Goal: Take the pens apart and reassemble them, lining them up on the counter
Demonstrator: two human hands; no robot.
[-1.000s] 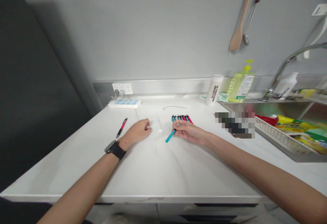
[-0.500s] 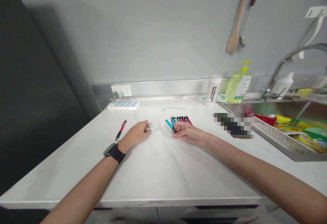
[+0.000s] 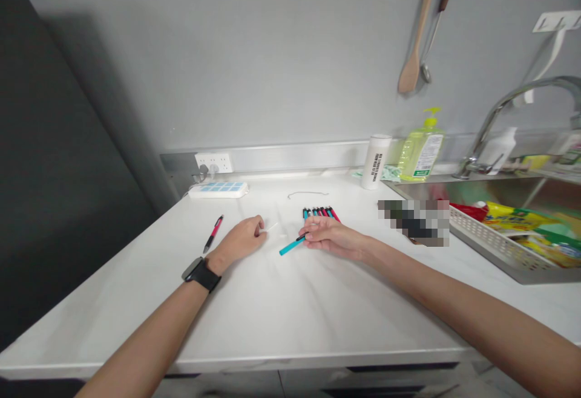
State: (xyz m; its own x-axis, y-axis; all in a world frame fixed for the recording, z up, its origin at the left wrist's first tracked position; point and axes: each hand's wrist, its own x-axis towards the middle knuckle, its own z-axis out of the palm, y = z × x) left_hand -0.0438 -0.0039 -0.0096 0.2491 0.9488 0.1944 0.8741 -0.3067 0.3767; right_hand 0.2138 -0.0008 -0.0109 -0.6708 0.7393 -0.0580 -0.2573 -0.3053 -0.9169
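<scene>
Blue pen [image 3: 290, 246]: located just right of frame centre, below mid-height, its blue end pointing to the lower left. The right hand [image 3: 333, 236] grasps it by the dark part between thumb and fingers; whether the pen touches the counter [image 3: 272, 313] cannot be told.

Left hand [image 3: 242, 241]: left of centre, fingers curled, wrist wearing a black watch [image 3: 202, 274]. A thin whitish strip [image 3: 272, 227] shows at the fingertips — whether gripped or merely beside them cannot be told.

Just behind the right hand lies a row of pens [image 3: 321, 212], partly covered by its fingers. A red-and-black pen [image 3: 213, 233] lies near the left hand, on its left side.

Edges: white counter surface extends between the hands and down to the front edge [image 3: 272, 360] at frame bottom. The power strip [image 3: 218, 190] bounds the upper left; a pixelated object [image 3: 415, 222] and the perforated basket [image 3: 494, 244] bound the right — well apart from the held pen.
</scene>
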